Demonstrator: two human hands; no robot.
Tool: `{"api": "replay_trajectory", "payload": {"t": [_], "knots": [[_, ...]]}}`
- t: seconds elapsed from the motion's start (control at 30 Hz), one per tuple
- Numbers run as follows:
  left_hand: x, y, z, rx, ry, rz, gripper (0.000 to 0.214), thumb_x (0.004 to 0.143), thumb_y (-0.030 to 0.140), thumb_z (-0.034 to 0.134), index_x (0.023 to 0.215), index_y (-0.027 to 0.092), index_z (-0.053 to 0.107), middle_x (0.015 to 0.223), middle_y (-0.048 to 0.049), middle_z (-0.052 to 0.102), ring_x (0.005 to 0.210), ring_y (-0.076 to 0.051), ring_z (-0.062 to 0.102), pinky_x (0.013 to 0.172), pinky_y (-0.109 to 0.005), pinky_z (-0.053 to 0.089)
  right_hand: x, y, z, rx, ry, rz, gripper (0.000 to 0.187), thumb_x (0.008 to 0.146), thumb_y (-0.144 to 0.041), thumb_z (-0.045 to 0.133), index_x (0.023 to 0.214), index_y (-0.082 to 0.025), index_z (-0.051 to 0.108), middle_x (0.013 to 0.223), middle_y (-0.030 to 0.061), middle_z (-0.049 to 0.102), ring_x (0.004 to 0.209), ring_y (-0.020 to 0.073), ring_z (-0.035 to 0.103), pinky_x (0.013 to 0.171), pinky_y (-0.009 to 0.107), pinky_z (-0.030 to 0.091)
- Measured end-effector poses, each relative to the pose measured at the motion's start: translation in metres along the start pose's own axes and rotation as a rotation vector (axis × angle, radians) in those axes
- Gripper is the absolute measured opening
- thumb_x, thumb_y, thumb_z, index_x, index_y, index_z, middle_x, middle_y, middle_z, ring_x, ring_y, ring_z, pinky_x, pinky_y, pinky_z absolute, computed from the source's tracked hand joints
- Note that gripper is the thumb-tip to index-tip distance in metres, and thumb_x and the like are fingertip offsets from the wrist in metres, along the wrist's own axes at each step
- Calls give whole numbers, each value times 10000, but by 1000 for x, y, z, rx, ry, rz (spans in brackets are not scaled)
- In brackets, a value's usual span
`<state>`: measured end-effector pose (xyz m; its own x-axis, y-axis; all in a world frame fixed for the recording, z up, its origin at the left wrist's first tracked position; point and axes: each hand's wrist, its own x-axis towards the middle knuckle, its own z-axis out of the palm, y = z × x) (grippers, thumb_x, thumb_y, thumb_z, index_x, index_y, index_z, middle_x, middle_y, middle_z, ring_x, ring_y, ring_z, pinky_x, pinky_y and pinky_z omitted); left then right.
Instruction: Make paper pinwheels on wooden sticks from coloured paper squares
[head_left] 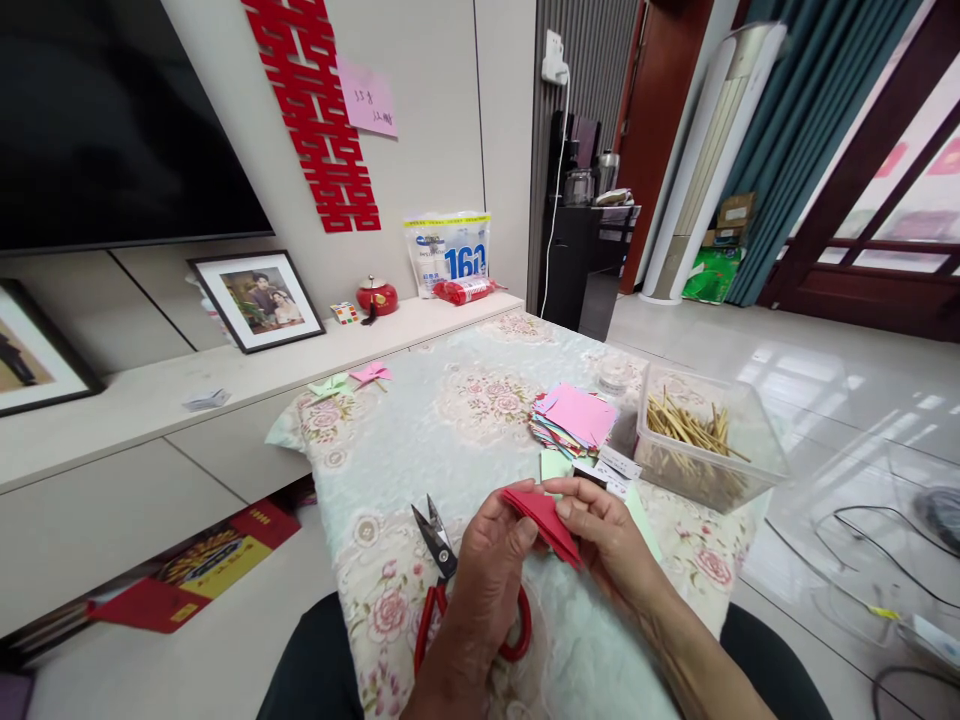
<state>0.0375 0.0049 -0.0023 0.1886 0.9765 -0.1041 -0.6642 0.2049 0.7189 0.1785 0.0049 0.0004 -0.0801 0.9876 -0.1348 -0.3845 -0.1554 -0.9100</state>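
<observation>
Both my hands hold a folded piece of red paper (546,518) just above the flowered tablecloth (450,420). My left hand (491,575) pinches its left corner with thumb and fingers. My right hand (604,530) grips its right side, fingers curled over the fold. Red-handled scissors (442,580) lie on the cloth right beside my left hand, partly hidden by it. A pale green sheet (556,463) lies just beyond the red paper.
A stack of coloured paper squares (574,418) sits past my hands, with a clear plastic box of wooden sticks (705,440) to its right. Two folded paper shapes (352,378) lie at the table's far left corner. A low shelf with framed photos (259,298) runs along the wall.
</observation>
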Motion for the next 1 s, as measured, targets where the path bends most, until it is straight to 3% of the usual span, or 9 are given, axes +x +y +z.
{"api": "replay_trajectory", "payload": {"t": [0.1,0.33,0.5,0.6,0.73,0.9,1.0], "knots": [[0,1,1,-29,35,-12,366,649,247,868,980,161,735,944,-68,731,840,-175,652,784,-279,499,0,3,-4,-51,-25,-41,386,791,-507,746,1016,-194,722,814,42,732,714,185,653,670,297,491],[1,2,0,-80,54,-17,275,704,232,825,943,162,708,938,-76,734,831,-205,678,768,-308,522,-1,10,-15,-215,-101,-145,539,887,-614,577,1207,-189,663,795,39,664,689,186,600,648,307,455],[2,1,-1,-40,32,-11,213,771,247,762,960,170,702,934,-94,747,845,-224,688,753,-307,521,-3,-2,-8,-297,-214,-219,398,876,-533,643,1062,-182,662,776,1,590,658,141,523,610,264,392],[2,0,-3,-17,45,-29,253,745,266,787,959,167,696,908,-79,739,793,-197,674,693,-274,515,-3,-4,-6,-336,-109,-227,330,861,-497,674,963,-183,663,790,2,606,653,131,520,590,249,387],[3,-4,-7,20,26,-70,313,701,289,825,945,150,687,858,-57,720,715,-161,649,636,-250,511,2,2,-8,-317,43,-256,310,833,-487,700,835,-177,695,648,-11,601,571,119,504,545,236,402],[1,-4,-7,9,-24,-78,326,730,318,806,981,149,684,891,-79,733,740,-169,656,649,-260,522,8,10,-14,-249,94,-261,294,802,-464,739,769,-174,704,555,-20,590,498,110,508,508,228,392],[2,-4,-7,-14,14,-80,276,767,388,760,911,162,692,900,-96,738,755,-195,658,604,-275,525,9,13,-18,-190,123,-263,282,801,-447,748,738,-178,693,560,-25,591,492,99,500,492,215,374]]}}
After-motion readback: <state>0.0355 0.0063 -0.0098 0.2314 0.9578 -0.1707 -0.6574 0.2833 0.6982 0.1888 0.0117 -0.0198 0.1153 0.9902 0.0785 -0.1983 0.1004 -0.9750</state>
